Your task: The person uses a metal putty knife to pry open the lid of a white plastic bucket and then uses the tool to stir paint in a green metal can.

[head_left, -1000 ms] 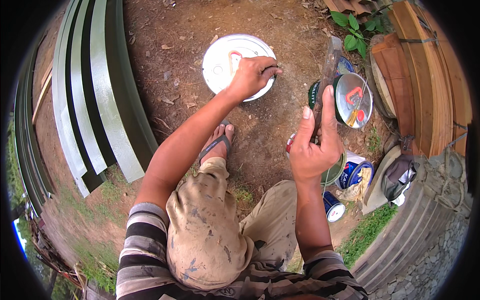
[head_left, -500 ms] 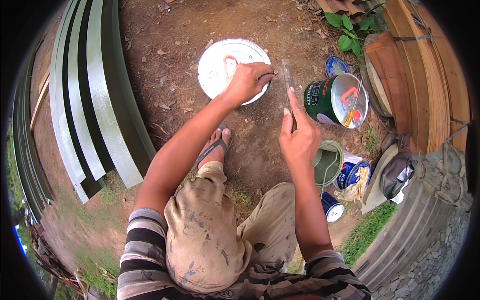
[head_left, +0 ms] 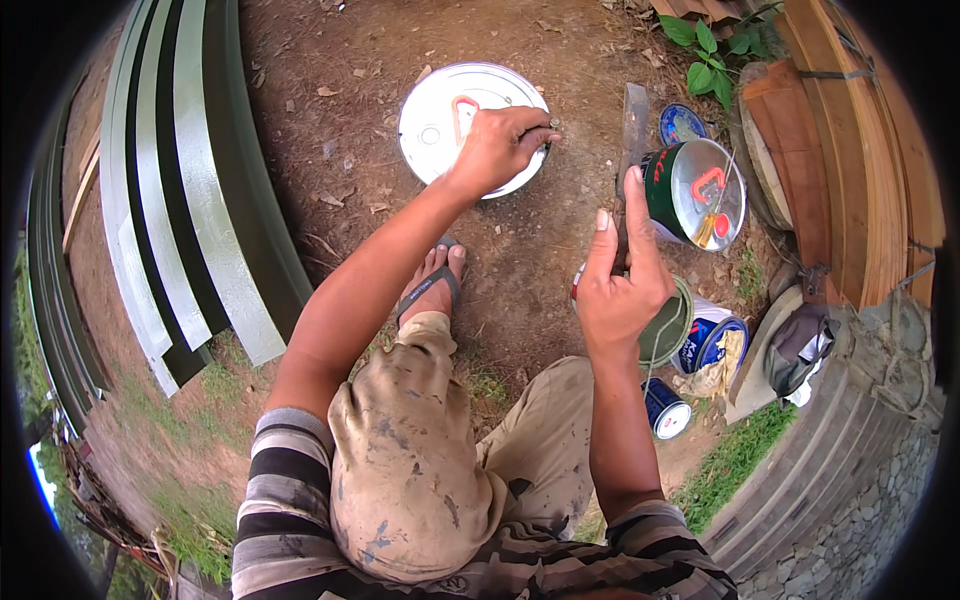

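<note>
Swung rightward, right hand [head_left: 628, 295] grips a bar [head_left: 633, 127]; left fingers [head_left: 531, 117] curl at the white lid [head_left: 440, 125], hold unclear.

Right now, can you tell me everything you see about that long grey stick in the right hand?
The grey stick is long, straight and narrow, with a blunt, squared-off far end. Its surface looks dull, worn and blotchy; I can't tell whether it is metal or wood. The right hand holds it, and it shows between the thumb and the index finger, while its near end is hidden. It points away from the person and, in this view, lies just left of the green can.
</note>
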A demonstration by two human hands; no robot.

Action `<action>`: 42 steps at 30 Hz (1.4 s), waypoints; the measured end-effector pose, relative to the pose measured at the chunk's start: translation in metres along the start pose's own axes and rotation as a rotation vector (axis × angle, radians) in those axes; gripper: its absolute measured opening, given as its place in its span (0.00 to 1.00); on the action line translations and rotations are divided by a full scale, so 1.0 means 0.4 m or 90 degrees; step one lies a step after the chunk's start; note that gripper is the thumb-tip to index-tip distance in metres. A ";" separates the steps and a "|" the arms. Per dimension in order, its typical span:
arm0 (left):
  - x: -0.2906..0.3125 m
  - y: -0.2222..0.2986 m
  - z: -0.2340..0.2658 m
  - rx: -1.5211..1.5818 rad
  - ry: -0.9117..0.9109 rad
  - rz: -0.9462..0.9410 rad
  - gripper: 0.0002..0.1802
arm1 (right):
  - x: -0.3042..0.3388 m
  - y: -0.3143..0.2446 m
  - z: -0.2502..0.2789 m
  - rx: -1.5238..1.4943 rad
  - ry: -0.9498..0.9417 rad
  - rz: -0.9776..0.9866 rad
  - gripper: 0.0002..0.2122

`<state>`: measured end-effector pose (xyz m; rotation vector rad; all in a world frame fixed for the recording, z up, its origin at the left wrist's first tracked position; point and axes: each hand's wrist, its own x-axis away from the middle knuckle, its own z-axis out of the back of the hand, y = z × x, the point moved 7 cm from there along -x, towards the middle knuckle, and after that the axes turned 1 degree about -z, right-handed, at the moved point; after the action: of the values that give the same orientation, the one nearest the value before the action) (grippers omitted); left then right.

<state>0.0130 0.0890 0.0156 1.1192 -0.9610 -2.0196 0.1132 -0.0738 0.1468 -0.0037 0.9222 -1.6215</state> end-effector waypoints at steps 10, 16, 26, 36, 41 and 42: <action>-0.001 0.006 0.002 -0.013 -0.011 -0.006 0.08 | -0.036 -0.033 0.010 -0.041 0.024 0.018 0.21; 0.005 0.004 -0.005 -0.015 -0.007 -0.041 0.08 | -0.040 -0.042 0.009 -0.032 0.015 0.029 0.21; 0.004 0.003 -0.003 -0.014 -0.012 -0.021 0.07 | -0.054 -0.055 0.017 -0.034 0.023 0.051 0.21; 0.003 0.007 -0.004 -0.029 -0.009 -0.040 0.06 | -0.047 -0.056 0.012 -0.037 0.041 0.076 0.21; 0.005 0.004 -0.001 -0.023 0.012 -0.037 0.07 | -0.050 -0.053 0.010 -0.044 0.043 0.081 0.21; 0.003 0.002 0.004 -0.013 0.020 -0.013 0.08 | -0.051 -0.054 0.012 -0.045 0.042 0.079 0.21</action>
<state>0.0111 0.0881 0.0164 1.1511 -0.9147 -2.0183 0.1035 -0.0600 0.1717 0.0571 1.0116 -1.4814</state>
